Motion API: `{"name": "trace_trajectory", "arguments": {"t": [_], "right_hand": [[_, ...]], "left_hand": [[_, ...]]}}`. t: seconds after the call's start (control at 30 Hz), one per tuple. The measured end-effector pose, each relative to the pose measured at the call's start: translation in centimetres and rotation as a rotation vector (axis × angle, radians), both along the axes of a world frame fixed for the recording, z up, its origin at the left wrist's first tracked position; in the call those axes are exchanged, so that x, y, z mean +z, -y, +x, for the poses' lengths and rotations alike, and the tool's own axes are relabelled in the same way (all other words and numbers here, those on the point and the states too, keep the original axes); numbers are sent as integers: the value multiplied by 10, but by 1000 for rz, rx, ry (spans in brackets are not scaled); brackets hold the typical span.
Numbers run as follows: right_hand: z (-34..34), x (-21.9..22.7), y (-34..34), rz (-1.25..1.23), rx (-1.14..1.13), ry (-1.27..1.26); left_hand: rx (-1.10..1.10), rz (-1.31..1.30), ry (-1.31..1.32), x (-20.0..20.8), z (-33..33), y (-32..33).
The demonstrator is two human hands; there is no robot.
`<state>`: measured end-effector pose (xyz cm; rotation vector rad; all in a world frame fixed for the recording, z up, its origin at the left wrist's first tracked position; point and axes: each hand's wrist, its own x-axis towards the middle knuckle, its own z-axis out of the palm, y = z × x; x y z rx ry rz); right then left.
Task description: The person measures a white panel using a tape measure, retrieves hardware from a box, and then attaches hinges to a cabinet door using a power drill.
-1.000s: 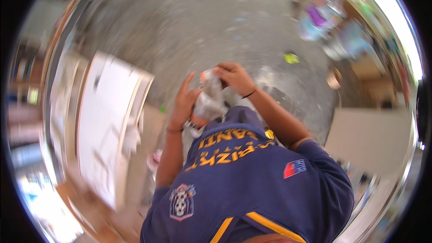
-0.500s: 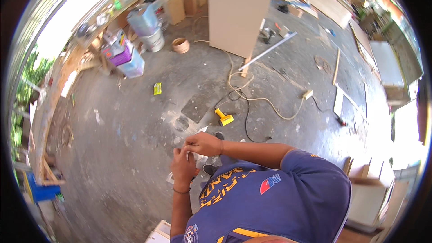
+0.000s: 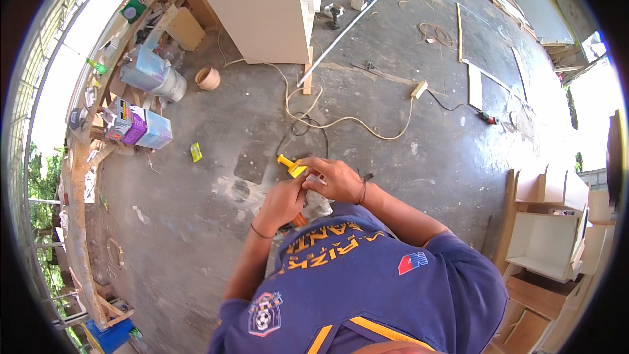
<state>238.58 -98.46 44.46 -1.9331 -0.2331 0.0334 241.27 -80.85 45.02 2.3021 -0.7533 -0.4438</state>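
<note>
My left hand [image 3: 282,204] and my right hand [image 3: 335,182] meet in front of my chest, fingertips pinched together. Whatever lies between the fingers is too small to make out. Below them, crumpled clear or whitish plastic [image 3: 319,206] shows, with an orange thing [image 3: 299,220] beside it, partly hidden by the left wrist. Just beyond the fingers a yellow pistol-shaped power tool [image 3: 288,164] lies on the floor, partly covered by my right hand.
A pale cord [image 3: 354,118] winds over the concrete floor to a socket block [image 3: 419,89]. A tall cabinet [image 3: 255,13] stands ahead. Paint buckets [image 3: 171,85], a box [image 3: 154,128] and a round wooden ring [image 3: 208,78] are at left; shelving units [image 3: 540,242] stand at right.
The view has turned, so floor things sit further left and up. My hands stay together and appear further right and higher, with the right hand now overlapping the yellow tool.
</note>
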Motion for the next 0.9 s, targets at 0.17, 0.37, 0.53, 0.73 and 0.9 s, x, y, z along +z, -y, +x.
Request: {"name": "trace_trajectory", "arguments": {"t": [0.17,0.37,0.53,0.73,0.9], "right_hand": [[6,-3,103,-231,-10,288],[8,-6,173,-168,-274,112],[49,-24,217,-116,-453,5],[167,-54,294,-93,-555,-95],[294,-69,373,-41,-526,-192]], "left_hand": [[-261,-12,14,-6,37,98],[-442,-97,-2,-27,74,187],[-533,-46,-24,-44,130,251],[-488,-120,-90,-88,245,320],[-249,-125,-62,-109,381,364]]}}
